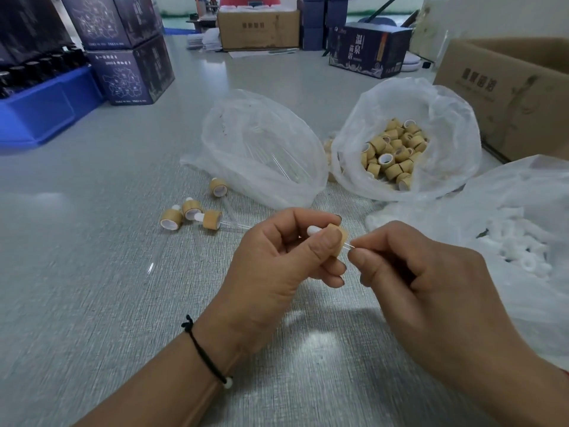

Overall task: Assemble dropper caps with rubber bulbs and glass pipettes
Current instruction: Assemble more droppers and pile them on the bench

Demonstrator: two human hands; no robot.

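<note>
My left hand (286,257) grips a bamboo-coloured dropper cap (337,237) with a white rubber bulb (314,231) sticking out of its left side. My right hand (409,266) pinches a thin glass pipette (349,246) whose end sits in the cap's open side; most of the pipette is hidden by my fingers. Several assembled droppers (197,212) lie on the table to the left. One open plastic bag holds loose caps (394,152), another holds glass pipettes (277,158), and a third at the right holds white rubber bulbs (520,251).
The grey table (107,257) carries a blue bin (40,109) and stacked dark printed boxes (129,57) at the far left. A cardboard box (517,90) stands at the far right, with more boxes (258,26) along the back edge.
</note>
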